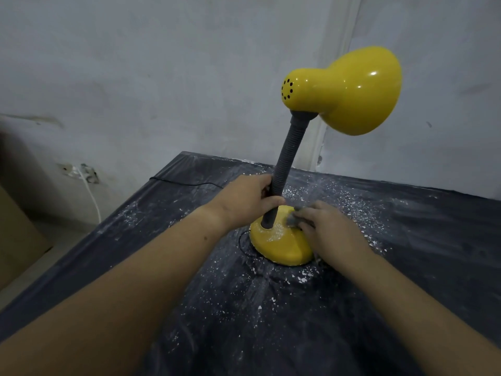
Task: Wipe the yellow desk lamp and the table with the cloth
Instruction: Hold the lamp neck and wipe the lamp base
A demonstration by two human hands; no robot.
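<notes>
With the left hand (248, 199) in a closed grip on the grey neck (283, 169) of the yellow desk lamp (344, 90), mid-desk (406, 294), the right hand (329, 229) (cloth (294, 217) pinched under its fingers) should sweep the base (282, 246) outward, pushing white dust away from the neck.

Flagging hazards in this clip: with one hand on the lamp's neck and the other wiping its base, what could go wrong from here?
1. The left hand grips only the flexible neck; it might bend, swinging the heavy shade.
2. The cloth under the right hand may push white powder off the base onto the already dusty table.
3. The thin black cord curving beside the base could snag.
</notes>
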